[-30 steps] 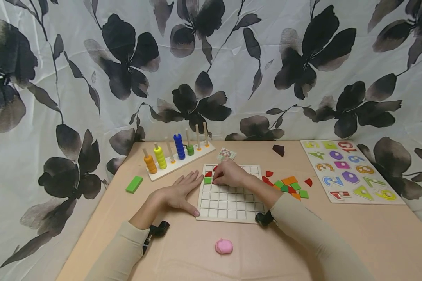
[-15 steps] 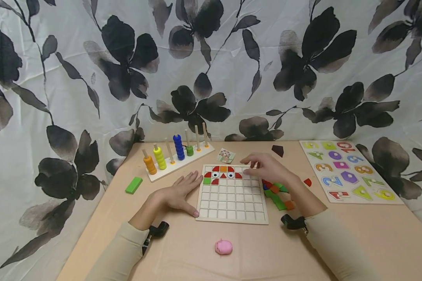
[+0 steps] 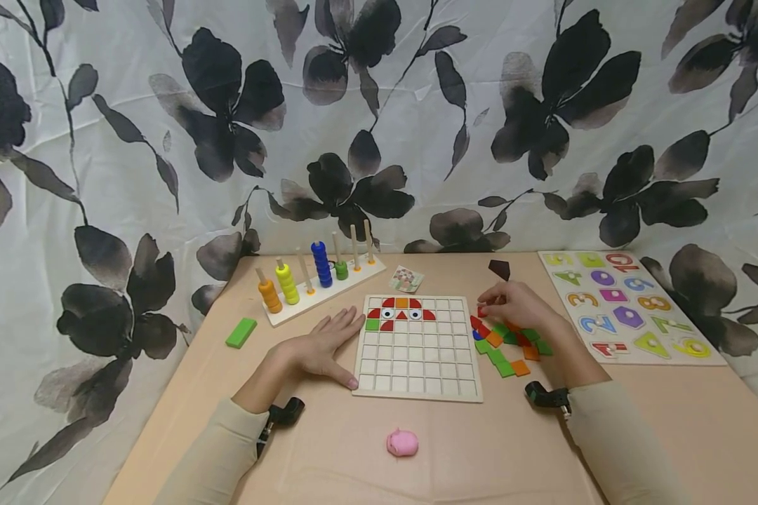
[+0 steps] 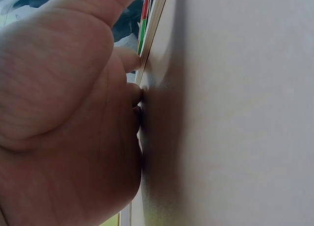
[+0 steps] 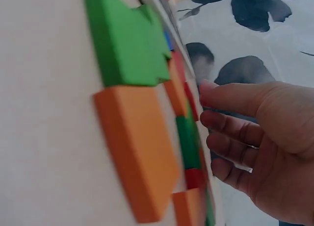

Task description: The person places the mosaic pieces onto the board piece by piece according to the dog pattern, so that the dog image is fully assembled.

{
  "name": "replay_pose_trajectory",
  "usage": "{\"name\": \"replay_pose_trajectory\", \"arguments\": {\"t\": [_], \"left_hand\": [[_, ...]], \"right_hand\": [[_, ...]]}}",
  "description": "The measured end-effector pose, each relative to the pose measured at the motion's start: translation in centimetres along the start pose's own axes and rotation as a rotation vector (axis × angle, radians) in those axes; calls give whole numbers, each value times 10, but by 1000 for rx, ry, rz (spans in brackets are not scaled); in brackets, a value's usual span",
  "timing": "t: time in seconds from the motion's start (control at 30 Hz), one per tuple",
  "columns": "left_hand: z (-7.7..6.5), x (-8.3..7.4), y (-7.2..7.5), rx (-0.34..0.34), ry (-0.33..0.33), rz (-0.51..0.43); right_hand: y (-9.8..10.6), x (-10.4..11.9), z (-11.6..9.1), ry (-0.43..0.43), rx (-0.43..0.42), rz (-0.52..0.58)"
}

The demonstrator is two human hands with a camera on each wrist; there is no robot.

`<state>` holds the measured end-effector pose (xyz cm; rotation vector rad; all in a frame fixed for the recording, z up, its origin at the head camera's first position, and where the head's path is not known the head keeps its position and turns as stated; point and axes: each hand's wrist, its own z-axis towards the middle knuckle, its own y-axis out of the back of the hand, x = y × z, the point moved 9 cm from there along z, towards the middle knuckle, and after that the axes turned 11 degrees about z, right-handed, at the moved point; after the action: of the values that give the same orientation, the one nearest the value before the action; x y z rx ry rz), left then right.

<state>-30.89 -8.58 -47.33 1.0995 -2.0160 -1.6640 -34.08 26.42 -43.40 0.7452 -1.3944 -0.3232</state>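
My left hand (image 3: pixel 316 349) lies spread on the table. Its fingertips and thumb touch the left edge of a white gridded mosaic board (image 3: pixel 410 365); in the left wrist view its palm (image 4: pixel 64 138) fills the left side. At the board's top left are red pieces, an orange square (image 3: pixel 401 303), a green square (image 3: pixel 372 325) and two eye pieces (image 3: pixel 414 315). Right of the board, my right hand (image 3: pixel 519 307) pinches a small red tile (image 3: pixel 482 310) between thumb and finger; the right wrist view hides that tile. Loose green tiles (image 3: pixel 497 356) and orange tiles (image 3: pixel 520 367) lie below this hand.
A peg stacker with coloured rings (image 3: pixel 322 286) stands at the back left, near a green block (image 3: pixel 241 332). A picture card (image 3: pixel 407 279) and a dark piece (image 3: pixel 499 269) lie behind the board. A number puzzle (image 3: pixel 644 354) is at right, pink dough-like lump (image 3: pixel 402 443) in front.
My right hand has left the board's upper left, moved right across it, and come to a red tile beside the board. My left hand has stayed in place.
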Motion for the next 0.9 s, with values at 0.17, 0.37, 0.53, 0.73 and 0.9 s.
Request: {"name": "replay_pose_trajectory", "arguments": {"t": [0.17,0.37,0.53,0.73,0.9], "left_hand": [[1,0,1,0,0,-2],[2,-1,1,1,2,-8],[1,-1,1,0,-1,-11],[0,-2,2,-6,-5,-22],[-2,-2,3,-4,0,-29]], "right_hand": [[-4,-7,2,-2,-11,-11],[-4,-12,5,-32,-36,47],[1,-13,5,-25,-64,95],[5,12,4,130,-76,172],[-2,41,5,235,-77,182]]}}
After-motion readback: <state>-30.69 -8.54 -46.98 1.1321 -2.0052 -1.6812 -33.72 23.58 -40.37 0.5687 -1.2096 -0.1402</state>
